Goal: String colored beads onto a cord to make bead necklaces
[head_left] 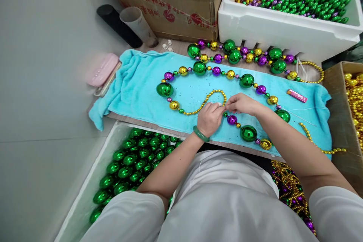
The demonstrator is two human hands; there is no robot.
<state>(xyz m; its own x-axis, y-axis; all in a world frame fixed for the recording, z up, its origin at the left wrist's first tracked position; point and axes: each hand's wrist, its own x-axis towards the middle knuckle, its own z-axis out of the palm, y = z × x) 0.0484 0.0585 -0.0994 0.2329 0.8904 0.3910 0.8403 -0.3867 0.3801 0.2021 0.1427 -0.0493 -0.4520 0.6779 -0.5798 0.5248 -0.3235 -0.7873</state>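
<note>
A bead necklace (pixel 199 68) of large green, purple and gold beads lies in a loop on a turquoise towel (pixel 141 83). Its run of small gold beads (pixel 217 91) curves up to my fingers. My left hand (pixel 209 118), with a green bangle (pixel 200 134) at the wrist, is closed in a pinch where the gold run meets the green and purple end. Fingertip to fingertip with it, my right hand (pixel 240 103) pinches at the same join. The exact bit of string between the fingers is hidden.
Behind the towel lies a second bead strand (pixel 234 56). A foam box (pixel 283 26) of beads and a cardboard box (pixel 170 3) stand at the back. To the right are a pink packet (pixel 296 95) and a short gold bead strand (pixel 307 135). Green beads (pixel 130 159) fill a bin below left.
</note>
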